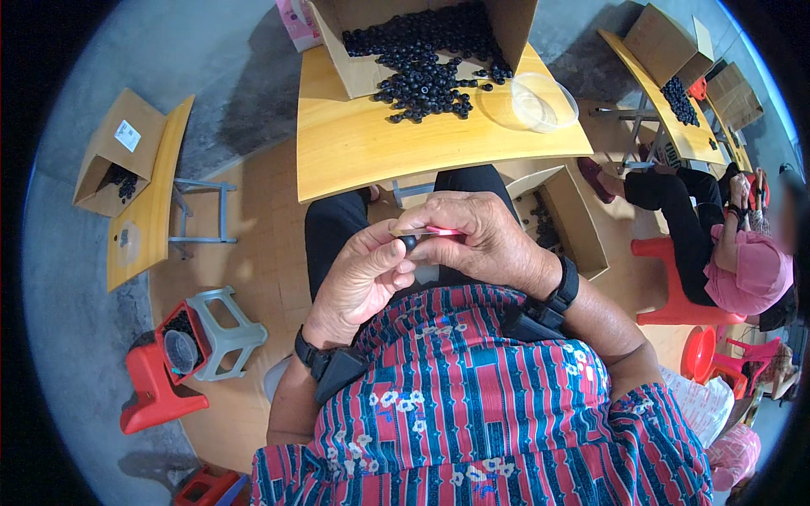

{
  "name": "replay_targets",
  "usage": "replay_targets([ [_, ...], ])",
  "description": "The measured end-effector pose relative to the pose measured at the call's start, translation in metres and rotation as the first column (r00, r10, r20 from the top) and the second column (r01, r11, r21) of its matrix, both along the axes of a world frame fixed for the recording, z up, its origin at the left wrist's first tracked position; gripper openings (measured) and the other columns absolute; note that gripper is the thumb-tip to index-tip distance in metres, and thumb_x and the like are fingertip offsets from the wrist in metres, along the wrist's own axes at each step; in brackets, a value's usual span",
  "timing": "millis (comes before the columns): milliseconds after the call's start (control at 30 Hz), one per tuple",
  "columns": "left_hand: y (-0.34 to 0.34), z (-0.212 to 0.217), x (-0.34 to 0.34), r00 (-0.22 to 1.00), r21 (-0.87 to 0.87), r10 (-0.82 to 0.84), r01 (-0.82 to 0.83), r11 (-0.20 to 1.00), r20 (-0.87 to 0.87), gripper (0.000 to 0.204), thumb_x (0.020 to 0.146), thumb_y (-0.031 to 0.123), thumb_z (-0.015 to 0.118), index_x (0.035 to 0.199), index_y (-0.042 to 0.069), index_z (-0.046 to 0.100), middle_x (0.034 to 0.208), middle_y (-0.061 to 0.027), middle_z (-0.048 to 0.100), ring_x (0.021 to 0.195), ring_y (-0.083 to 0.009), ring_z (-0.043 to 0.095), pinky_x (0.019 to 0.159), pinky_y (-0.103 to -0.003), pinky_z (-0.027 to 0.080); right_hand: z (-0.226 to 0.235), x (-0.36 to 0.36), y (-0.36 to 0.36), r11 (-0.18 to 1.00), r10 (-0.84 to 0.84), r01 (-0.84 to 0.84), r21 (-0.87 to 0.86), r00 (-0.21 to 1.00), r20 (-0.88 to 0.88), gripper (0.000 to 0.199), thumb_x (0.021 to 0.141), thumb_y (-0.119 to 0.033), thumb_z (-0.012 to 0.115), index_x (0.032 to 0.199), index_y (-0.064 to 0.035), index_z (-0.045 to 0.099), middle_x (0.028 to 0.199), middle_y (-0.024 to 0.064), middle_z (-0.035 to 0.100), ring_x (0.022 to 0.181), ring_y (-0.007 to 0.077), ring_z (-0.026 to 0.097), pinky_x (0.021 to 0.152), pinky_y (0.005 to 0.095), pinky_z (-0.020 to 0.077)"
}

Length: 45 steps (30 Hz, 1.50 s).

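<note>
Above my lap, my left hand pinches a small round black part between thumb and fingers. My right hand is closed around a small thin blade with a pinkish-red handle. The blade lies against the top of the black part, and both hands are close together. On the yellow table in front, a cardboard box lies with its opening toward me. Many similar black parts spill out of it. A clear plastic tub sits at the table's right side.
An open carton with black parts stands on the floor, right of my legs. To the left are a grey stool, a red stool and a side table with a box. A person in pink sits at the right.
</note>
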<state>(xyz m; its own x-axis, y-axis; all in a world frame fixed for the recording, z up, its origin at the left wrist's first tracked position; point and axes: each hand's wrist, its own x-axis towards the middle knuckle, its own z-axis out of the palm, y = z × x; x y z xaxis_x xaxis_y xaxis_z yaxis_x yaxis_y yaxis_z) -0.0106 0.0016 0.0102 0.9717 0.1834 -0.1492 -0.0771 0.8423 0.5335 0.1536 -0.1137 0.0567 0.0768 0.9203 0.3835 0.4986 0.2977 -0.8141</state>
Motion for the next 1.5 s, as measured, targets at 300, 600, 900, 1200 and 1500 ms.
replay_targets([
  [300,-0.007,0.004,-0.002,0.988,-0.002,0.125,-0.125,0.992,0.095,0.021,0.09,0.013,0.063,0.109,0.004,0.061,0.091,-0.0009,0.06,0.077,-0.0073,0.055,0.069,-0.02,0.047,0.018,0.001,-0.008,0.997,-0.073,0.073,0.033,0.997,0.002,0.029,0.09,-0.031,0.061,0.098,-0.0028,0.062,0.083,0.0092,0.061,0.076,0.0243,0.06,0.07,0.0305,0.0469],
  [600,-0.007,0.006,-0.009,0.974,-0.032,0.179,-0.177,0.984,0.141,0.027,0.089,0.011,0.065,0.113,0.003,0.055,0.097,-0.0029,0.056,0.079,-0.0099,0.052,0.067,-0.021,0.047,0.011,-0.004,-0.01,0.997,-0.072,0.067,0.039,0.987,0.142,0.018,0.09,-0.024,0.059,0.091,-0.0059,0.061,0.077,0.0121,0.056,0.069,0.0299,0.058,0.061,0.0371,0.0474],
  [900,-0.01,0.009,-0.009,0.977,0.027,0.167,-0.172,0.985,0.135,0.03,0.086,0.013,0.069,0.111,0.004,0.056,0.095,-0.0027,0.058,0.078,-0.0088,0.056,0.065,-0.021,0.048,0.01,-0.005,-0.01,0.994,-0.09,0.073,0.078,0.963,0.253,0.021,0.087,-0.027,0.062,0.09,-0.0067,0.06,0.075,0.0108,0.053,0.067,0.0298,0.057,0.058,0.0378,0.0466],
  [1200,-0.011,0.009,-0.009,0.975,0.045,0.158,-0.167,0.985,0.157,0.025,0.087,0.012,0.067,0.108,0.004,0.056,0.092,-0.0025,0.06,0.079,-0.0082,0.058,0.067,-0.023,0.051,0.012,-0.005,-0.011,0.993,-0.097,0.074,0.096,0.958,0.27,0.02,0.087,-0.026,0.063,0.09,-0.0068,0.06,0.072,0.01,0.05,0.065,0.029,0.056,0.056,0.0378,0.0459],
  [1500,-0.011,0.011,-0.009,0.978,0.072,0.148,-0.16,0.984,0.145,0.025,0.085,0.015,0.07,0.102,0.005,0.055,0.091,-0.0023,0.057,0.077,-0.0075,0.055,0.065,-0.021,0.047,0.012,-0.006,-0.011,0.992,-0.089,0.062,0.106,0.957,0.277,0.02,0.087,-0.027,0.063,0.091,-0.0069,0.06,0.074,0.0094,0.05,0.064,0.0289,0.056,0.056,0.0381,0.0461],
])
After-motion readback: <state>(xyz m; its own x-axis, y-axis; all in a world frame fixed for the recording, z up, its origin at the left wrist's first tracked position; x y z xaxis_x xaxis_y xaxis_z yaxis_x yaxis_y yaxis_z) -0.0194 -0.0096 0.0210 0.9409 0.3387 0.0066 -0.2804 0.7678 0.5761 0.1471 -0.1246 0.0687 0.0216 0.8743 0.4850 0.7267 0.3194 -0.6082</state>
